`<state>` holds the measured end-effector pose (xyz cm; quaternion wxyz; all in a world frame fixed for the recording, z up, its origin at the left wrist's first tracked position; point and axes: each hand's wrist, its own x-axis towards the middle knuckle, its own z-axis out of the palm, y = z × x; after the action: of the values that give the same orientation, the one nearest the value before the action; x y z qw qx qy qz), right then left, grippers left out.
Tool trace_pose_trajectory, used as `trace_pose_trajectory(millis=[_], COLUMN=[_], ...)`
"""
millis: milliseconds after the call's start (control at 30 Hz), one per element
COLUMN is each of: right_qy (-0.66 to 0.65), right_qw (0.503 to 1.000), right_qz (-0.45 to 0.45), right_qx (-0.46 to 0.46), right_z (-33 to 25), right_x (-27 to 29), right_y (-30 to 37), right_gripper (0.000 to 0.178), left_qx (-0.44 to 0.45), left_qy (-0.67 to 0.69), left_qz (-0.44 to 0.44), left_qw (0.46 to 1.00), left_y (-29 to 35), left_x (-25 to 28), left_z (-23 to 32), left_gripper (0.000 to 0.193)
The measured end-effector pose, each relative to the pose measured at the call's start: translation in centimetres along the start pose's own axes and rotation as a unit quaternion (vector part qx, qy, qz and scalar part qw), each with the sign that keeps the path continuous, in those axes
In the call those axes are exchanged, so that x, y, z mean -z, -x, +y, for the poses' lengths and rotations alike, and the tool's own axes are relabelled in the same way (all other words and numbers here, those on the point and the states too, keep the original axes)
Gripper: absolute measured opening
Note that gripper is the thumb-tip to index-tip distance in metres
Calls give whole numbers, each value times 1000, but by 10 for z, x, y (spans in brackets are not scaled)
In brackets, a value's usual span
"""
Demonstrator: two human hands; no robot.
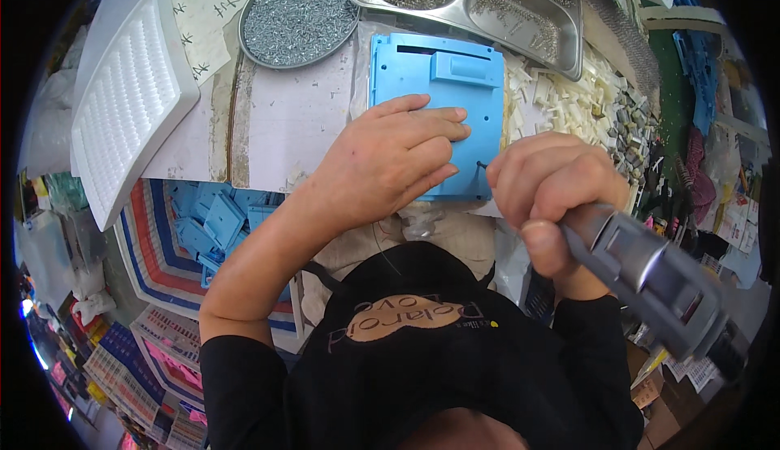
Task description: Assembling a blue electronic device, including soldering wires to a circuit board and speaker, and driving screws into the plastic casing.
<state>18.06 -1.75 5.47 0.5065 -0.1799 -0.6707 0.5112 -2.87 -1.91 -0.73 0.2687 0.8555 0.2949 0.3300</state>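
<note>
A flat blue plastic casing [467,137] lies on the bench in front of me, with a raised block and a dark slot near its far edge. My left hand [398,153] rests flat across its left half, fingers stretched out and holding nothing. In my right hand [556,190] is a grey and black electric screwdriver [658,275], gripped near its front end. Its thin dark bit [482,165] reaches the casing near the lower right corner. Whether a screw sits under the tip is too small to tell.
Beyond the casing stand a round tray of silvery screws [301,15] and a steel compartment tray [520,23] of small metal parts. Loose white plastic pieces [581,100] are heaped at the right. A white ridged panel [130,104] lies left. Below, a striped bag [150,247] holds blue parts.
</note>
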Motion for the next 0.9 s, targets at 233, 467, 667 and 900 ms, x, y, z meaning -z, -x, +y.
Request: trace_pose_trajectory(millis=[233,467,667,900], right_qy=[-67,7,-96,-31], right_qw=[997,999,995,998], right_qz=[19,-26,16,13], right_qx=[-40,-24,14,-49], right_z=[-2,17,13,53], right_x=[25,28,66,56], right_y=[-19,-23,-68,-74], right_gripper=[19,18,12,19], left_qx=[10,26,20,16], left_qy=[14,24,15,7], left_qz=[-15,-20,-24,-27], left_qw=[1000,999,999,999], left_y=[0,-1,1,2], left_x=[1,2,4,3], left_z=[-1,-1,1,-1], left_gripper=[12,13,14,16])
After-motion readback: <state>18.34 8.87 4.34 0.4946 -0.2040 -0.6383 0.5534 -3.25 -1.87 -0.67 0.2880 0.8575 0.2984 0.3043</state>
